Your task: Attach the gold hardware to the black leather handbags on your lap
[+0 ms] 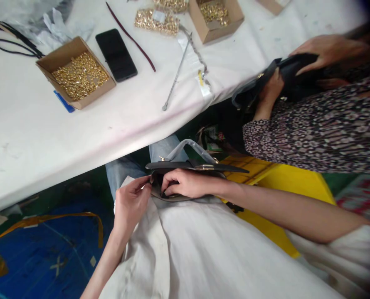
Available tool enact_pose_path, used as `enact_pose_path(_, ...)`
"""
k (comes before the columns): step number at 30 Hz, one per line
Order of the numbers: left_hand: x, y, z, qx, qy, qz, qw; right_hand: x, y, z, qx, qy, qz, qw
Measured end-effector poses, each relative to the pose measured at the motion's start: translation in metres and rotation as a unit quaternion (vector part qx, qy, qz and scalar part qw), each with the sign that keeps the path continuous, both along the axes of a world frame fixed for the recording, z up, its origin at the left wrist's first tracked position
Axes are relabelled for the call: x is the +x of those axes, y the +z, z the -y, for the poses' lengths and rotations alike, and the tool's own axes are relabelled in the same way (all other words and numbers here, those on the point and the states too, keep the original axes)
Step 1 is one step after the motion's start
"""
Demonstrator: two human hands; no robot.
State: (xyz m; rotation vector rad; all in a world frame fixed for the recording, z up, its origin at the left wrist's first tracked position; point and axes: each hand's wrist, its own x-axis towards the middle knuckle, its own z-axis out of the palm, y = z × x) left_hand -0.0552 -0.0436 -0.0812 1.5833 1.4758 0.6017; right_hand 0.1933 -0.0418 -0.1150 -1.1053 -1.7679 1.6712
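On my lap rests a black handbag [231, 167] with its mouth open upward and a wrapped grey handle [193, 144] standing at the far side. My left hand [133, 200] pinches the left end of the bag's rim between thumb and fingers. Inside the opening is my right hand [185, 182], its fingers curled down against the lining near that same end. Whatever its fingertips hold is hidden or too small to make out.
A white-covered table [60, 137] lies ahead. It carries a box of gold hardware [80, 77], a phone [116, 55], a metal rod [177, 72], a dark strip [130, 36] and another box [216, 20]. At right, a co-worker's hands [328, 52] hold a black bag.
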Motion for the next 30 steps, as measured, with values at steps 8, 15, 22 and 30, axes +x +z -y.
enact_pose_path(8, -0.002, -0.008, -0.003, -0.005, 0.028, 0.019, 0.999, -0.002, 0.010, 0.006, 0.074, -0.047, 0.015, 0.996)
enact_pose_path(15, -0.003, -0.003, -0.009, -0.067, 0.047, 0.051, 0.995, -0.036, 0.004, 0.015, 0.126, -0.212, 0.025, 0.969)
enact_pose_path(22, -0.005, -0.001, -0.011, -0.071, 0.002, 0.053, 0.996, -0.037, 0.005, 0.020, 0.139, -0.233, -0.005, 0.963)
enact_pose_path(30, -0.010, -0.005, -0.013, -0.127, 0.004, 0.115, 0.985, -0.042, 0.001, 0.027, 0.199, -0.239, -0.008, 0.950)
